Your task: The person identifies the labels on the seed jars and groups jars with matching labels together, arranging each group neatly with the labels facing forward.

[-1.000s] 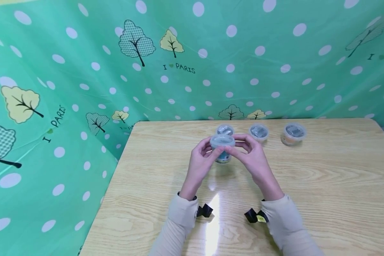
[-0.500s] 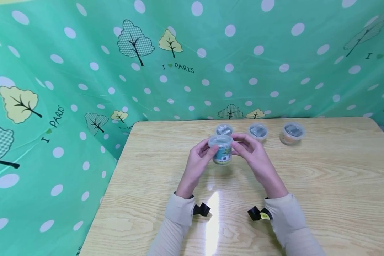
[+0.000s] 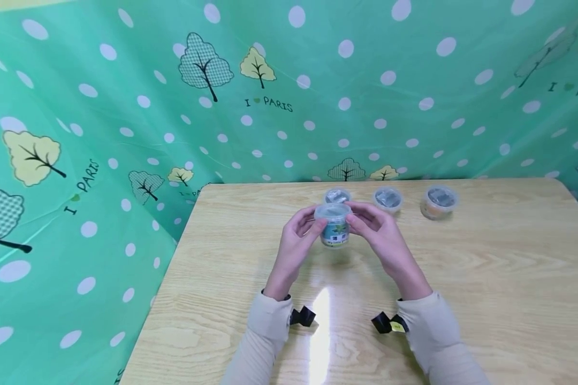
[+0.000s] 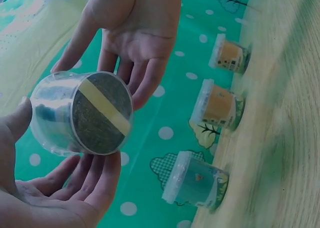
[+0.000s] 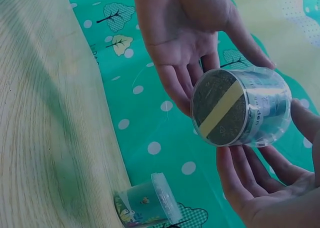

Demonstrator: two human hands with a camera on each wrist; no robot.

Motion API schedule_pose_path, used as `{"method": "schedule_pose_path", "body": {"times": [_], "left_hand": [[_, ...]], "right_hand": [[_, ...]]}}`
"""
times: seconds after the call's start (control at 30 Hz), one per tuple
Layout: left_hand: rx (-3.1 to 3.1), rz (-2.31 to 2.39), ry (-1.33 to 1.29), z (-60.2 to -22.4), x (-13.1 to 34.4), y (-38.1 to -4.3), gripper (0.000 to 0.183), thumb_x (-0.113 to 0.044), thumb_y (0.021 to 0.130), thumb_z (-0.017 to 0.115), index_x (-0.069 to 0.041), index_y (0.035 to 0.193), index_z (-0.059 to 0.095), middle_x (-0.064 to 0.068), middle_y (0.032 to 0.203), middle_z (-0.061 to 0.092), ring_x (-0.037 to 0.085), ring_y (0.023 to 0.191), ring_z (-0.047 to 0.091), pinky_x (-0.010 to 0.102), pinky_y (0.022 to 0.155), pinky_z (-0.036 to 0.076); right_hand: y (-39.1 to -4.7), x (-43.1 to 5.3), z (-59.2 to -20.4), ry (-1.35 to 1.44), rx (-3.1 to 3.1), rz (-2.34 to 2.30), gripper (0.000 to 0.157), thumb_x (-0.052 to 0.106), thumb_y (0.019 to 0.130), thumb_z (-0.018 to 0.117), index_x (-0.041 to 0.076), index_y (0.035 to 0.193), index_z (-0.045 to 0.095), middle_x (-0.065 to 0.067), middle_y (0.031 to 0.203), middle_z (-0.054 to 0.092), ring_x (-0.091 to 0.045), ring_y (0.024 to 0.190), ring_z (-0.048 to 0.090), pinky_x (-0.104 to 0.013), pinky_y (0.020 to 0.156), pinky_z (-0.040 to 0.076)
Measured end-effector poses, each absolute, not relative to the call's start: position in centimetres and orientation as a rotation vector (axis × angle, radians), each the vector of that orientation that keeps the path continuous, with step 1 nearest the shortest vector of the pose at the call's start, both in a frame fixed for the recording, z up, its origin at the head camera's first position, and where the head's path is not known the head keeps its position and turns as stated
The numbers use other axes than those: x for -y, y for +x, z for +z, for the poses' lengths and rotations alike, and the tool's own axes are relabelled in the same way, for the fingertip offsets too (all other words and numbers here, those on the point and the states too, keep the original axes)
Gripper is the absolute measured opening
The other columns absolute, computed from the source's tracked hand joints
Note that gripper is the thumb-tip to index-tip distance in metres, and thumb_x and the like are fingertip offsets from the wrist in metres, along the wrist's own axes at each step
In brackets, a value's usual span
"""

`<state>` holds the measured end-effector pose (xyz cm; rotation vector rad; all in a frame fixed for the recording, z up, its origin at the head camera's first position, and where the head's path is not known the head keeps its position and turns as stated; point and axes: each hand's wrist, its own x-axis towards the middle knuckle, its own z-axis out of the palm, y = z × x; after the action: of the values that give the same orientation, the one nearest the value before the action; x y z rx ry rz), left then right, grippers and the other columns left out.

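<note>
A lidded clear plastic tub [image 3: 334,229] with a blue label is held above the table. Its underside, seen in the left wrist view, is dark and grainy with a pale yellow strip [image 4: 104,107] across it. My left hand [image 3: 298,238] grips one side of the tub, thumb in front near the lid and fingers behind. My right hand [image 3: 378,232] holds the opposite side in the same way. The label's print faces me between the two thumbs. From below, the right wrist view shows the fingers of my right hand [image 5: 265,183] curled beside the tub.
Behind the hands, three similar lidded tubs stand along the table's back edge: a teal one [image 4: 197,183], an orange one [image 4: 219,105] and another orange one [image 3: 439,203]. The wooden table [image 3: 486,278] meets a green dotted curtain [image 3: 289,80] at the back.
My thumbs, which met across the front of the tub, have parted to its sides, uncovering the label. The tub has turned slightly and stays at about the same height.
</note>
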<state>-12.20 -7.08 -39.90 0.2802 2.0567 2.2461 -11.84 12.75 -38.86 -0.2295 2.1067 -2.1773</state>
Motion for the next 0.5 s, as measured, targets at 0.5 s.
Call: {"method": "schedule_pose_path", "body": {"times": [0.5], "left_hand": [[-2.057,2.208,0.303,-39.68,6.96,-12.19,0.048,-0.025,0.098,0.064,-0.003,0.139,0.053,0.015,0.135,0.058,0.028,0.126,0.057,0.035,0.107,0.048]], "right_hand": [[-11.79,-12.97,-39.10,-0.237,-2.113,-2.187,0.047,0.022,0.101,0.060,0.000,0.140,0.048,-0.017,0.137,0.054,-0.013,0.116,0.060,-0.026,0.096,0.054]]}}
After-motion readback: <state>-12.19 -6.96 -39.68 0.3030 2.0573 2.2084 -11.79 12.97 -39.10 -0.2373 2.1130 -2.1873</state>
